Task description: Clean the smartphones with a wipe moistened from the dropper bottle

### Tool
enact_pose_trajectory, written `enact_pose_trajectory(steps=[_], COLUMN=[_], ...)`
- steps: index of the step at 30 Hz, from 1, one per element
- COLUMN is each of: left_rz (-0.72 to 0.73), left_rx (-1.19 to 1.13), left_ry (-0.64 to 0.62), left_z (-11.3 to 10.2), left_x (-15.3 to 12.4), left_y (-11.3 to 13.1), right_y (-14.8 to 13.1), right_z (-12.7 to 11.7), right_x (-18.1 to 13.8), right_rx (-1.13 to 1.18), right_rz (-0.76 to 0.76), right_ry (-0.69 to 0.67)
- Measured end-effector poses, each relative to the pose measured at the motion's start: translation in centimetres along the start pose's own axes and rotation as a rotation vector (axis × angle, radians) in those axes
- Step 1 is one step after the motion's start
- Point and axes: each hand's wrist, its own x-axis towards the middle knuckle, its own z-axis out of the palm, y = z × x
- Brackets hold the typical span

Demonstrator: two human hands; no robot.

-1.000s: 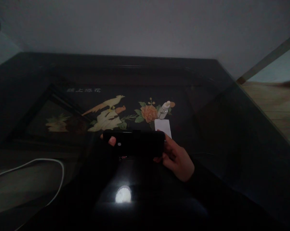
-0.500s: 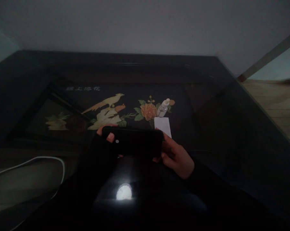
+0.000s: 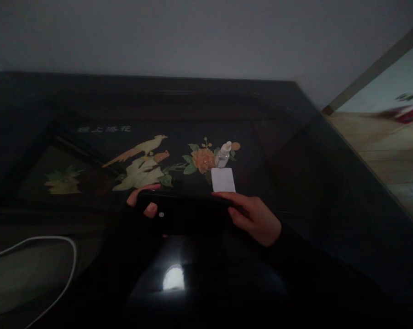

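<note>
Both my hands hold a black phone (image 3: 186,212) sideways just above a dark glass-topped table (image 3: 295,151). My left hand (image 3: 143,203) grips its left end, with fingertips curled over the top edge and the rest lost in a dark sleeve. My right hand (image 3: 254,214) grips the right end, its fingers lying along the top. Just beyond the phone lies a small white card (image 3: 223,179), and behind that stands a small clear dropper bottle (image 3: 223,155).
Under the glass is an inlaid picture of a bird (image 3: 141,151) and an orange flower (image 3: 203,160). A white cable (image 3: 49,256) curves over the table's near left part. A bright light reflection (image 3: 174,278) shows below the phone. Pale floor (image 3: 391,151) lies to the right.
The view has shifted right, so everything sits further left. The phone has tilted flatter and lower, and my right fingers now lie along its top edge.
</note>
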Motion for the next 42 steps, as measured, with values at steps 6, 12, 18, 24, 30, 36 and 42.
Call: enact_pose_trajectory(steps=[6, 12, 18, 24, 30, 36, 42], left_rz=[0.038, 0.007, -0.008, -0.020, -0.025, 0.005, 0.005], left_rx=[0.036, 0.034, 0.056, 0.056, -0.029, 0.028, -0.138], left_ry=[-0.019, 0.016, 0.010, -0.020, -0.066, -0.058, 0.032], left_z=[-0.2, -0.2, -0.2, -0.6, -1.0, -1.5, -0.1], left_x=[-0.1, -0.3, 0.1, 0.7, 0.5, 1.3, 1.3], left_y=[-0.3, -0.4, -0.1, -0.4, -0.4, -0.9, -0.9], right_y=[0.1, 0.3, 0.3, -0.2, -0.7, -0.3, 0.4], right_z=[-0.2, 0.5, 1.2, 1.0, 0.5, 0.2, 0.7], right_x=[0.1, 0.0, -0.2, -0.3, -0.4, -0.2, 0.0], right_rx=[0.019, 0.029, 0.065, 0.169, 0.257, 0.481, 0.204], right_rz=[0.024, 0.025, 0.050, 0.098, 0.121, 0.158, 0.023], right_ry=[-0.024, 0.003, 0.035, 0.057, 0.037, 0.016, 0.309])
